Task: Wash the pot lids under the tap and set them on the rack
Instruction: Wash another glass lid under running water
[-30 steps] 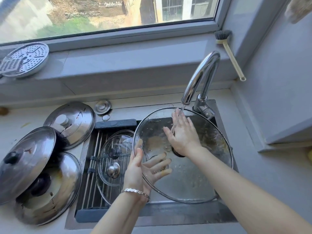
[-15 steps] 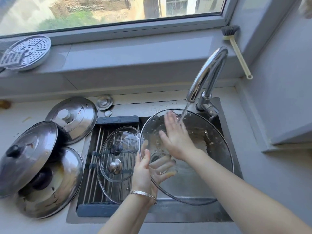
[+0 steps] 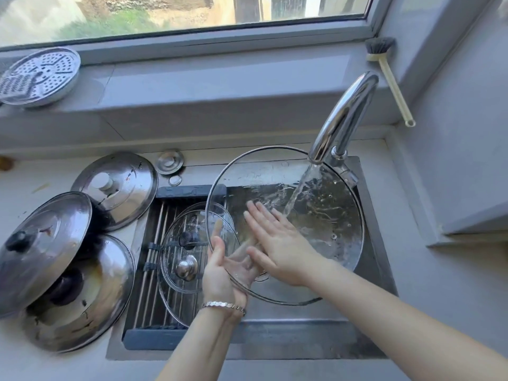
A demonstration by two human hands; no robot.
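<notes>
Left hand [image 3: 220, 276] pinches large glass lid [image 3: 338, 243] rim at 7 o'clock, over sink [image 3: 288, 336]. Right hand [image 3: 277, 243], flat and open, has slid down to rub centre; tap [image 3: 343, 116] water now strikes glass at 2 o'clock. Still rinsing, rack [image 3: 145, 257] later.

Fingers of the left hand [image 3: 222, 273] blur behind the wet glass lid [image 3: 330, 243]. At 8 o'clock the view's edge cuts the tilted lid [image 3: 41, 248], which hides part of the lower lid [image 3: 90, 303]. A brown thing [image 3: 5, 163] at 9 o'clock is cut off, unidentifiable.
</notes>
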